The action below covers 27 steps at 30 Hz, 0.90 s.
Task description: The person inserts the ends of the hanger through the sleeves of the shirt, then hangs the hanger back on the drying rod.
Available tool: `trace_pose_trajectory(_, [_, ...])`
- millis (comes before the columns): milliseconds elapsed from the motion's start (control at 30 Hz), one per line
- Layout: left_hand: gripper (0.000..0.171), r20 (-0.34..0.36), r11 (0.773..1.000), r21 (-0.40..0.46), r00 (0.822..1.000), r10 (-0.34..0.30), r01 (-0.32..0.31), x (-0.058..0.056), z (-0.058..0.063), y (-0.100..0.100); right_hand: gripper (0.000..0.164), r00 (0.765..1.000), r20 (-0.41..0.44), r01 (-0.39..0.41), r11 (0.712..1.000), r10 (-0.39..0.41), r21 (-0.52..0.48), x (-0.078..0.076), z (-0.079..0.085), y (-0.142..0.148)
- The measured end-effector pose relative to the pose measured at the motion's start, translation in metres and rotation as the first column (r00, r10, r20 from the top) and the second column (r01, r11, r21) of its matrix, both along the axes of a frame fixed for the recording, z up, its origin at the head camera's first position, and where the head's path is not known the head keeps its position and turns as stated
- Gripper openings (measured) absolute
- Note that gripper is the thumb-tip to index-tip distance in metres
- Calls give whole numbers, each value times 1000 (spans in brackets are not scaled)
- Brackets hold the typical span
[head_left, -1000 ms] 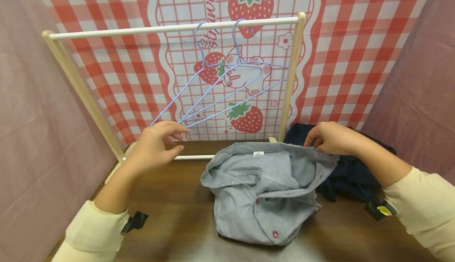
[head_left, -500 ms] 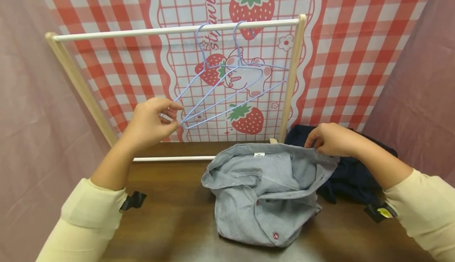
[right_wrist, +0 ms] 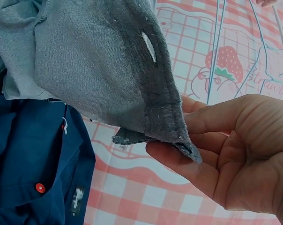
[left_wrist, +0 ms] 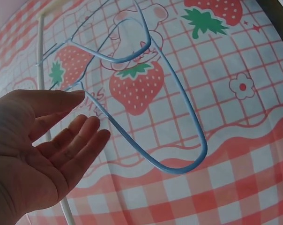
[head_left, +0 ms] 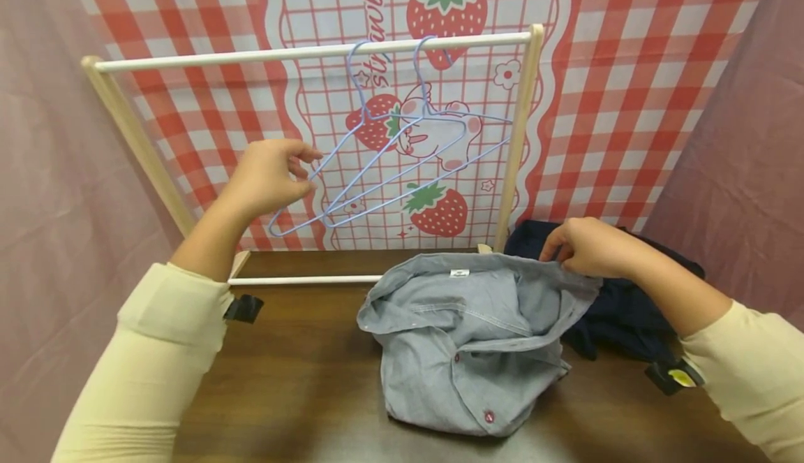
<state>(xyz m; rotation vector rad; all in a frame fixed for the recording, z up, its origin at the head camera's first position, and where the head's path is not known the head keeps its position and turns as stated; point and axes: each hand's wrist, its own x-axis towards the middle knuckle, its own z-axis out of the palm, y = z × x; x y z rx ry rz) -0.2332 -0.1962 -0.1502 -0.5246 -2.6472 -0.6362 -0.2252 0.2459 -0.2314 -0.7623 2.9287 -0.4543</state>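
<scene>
My left hand [head_left: 270, 177] is raised in front of the rack, fingers loosely bent and apart from the thumb. Close by hangs a light-blue wire hanger [head_left: 342, 145]; in the left wrist view its looped end [left_wrist: 181, 166] lies beyond my fingertips, with nothing gripped. A second blue hanger [head_left: 370, 166] hangs to its right. My right hand [head_left: 587, 246] pinches the edge of a grey button-front shirt [head_left: 433, 372] with red buttons, between thumb and fingers. The right wrist view shows the pinched band and a buttonhole [right_wrist: 149, 47].
The hangers' rack has a white rail [head_left: 220, 60], wooden posts [head_left: 518, 135] and a low white bar [head_left: 308, 281]. A dark-blue garment [head_left: 618, 316] lies behind the shirt at right, on the brown table [head_left: 283, 372]. A strawberry-print cloth [head_left: 634, 100] hangs behind.
My left hand has risen from low beside the hangers to mid-height along the left hanger's side, uncovering its lower corner. My right hand and the grey shirt stay nearly still.
</scene>
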Motion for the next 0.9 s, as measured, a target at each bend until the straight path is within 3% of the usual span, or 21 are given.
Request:
trace_pose_trajectory(233, [62, 65, 993, -118, 998, 4, 3, -15, 4, 3, 25, 1000, -3, -1, 1000, 1, 0, 0, 0, -1])
trace_pose_trajectory(567, [59, 81, 979, -200, 996, -28, 44, -28, 1, 2, 25, 1000, -7, -3, 1000, 3, 14, 0, -1, -1])
trace_pose_trajectory(900, [68, -4, 973, -223, 998, 61, -60, -25, 5, 4, 24, 1000, -8, 3, 1000, -3, 12, 0, -3, -1])
